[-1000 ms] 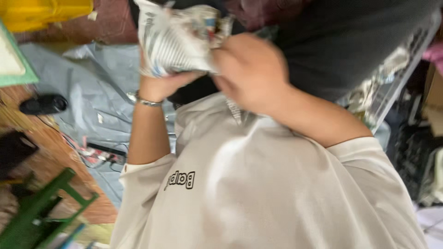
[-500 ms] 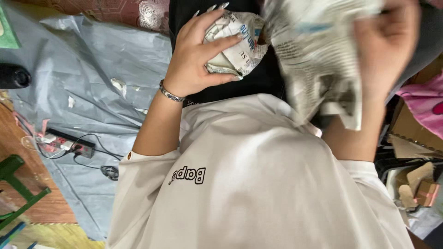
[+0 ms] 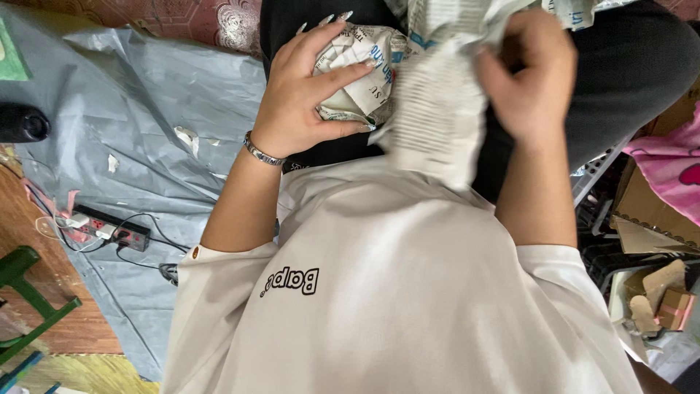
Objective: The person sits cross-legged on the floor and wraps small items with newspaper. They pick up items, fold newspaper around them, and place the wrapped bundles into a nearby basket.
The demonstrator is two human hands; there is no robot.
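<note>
My left hand [image 3: 310, 91], with a silver bracelet on the wrist, is cupped over a crumpled ball of newspaper [image 3: 357, 73] and presses it against my lap. My right hand [image 3: 529, 76] grips a loose, blurred sheet of newspaper [image 3: 437, 120] that hangs down beside the ball and partly covers it. Both hands are above my dark trousers [image 3: 627, 80]. My white shirt [image 3: 394, 292] fills the lower part of the head view.
A grey plastic sheet [image 3: 138, 109] covers the floor at the left, with a black power strip [image 3: 109, 228] and cables on it. A black bottle [image 3: 22, 122] lies at the far left. Green stool legs [image 3: 29, 292] stand lower left. Cardboard boxes [image 3: 649, 211] and pink cloth sit at the right.
The view has shifted. My hands have come apart: the left now holds the crumpled ball alone, and the right has pulled a loose sheet away and brought it back beside the ball.
</note>
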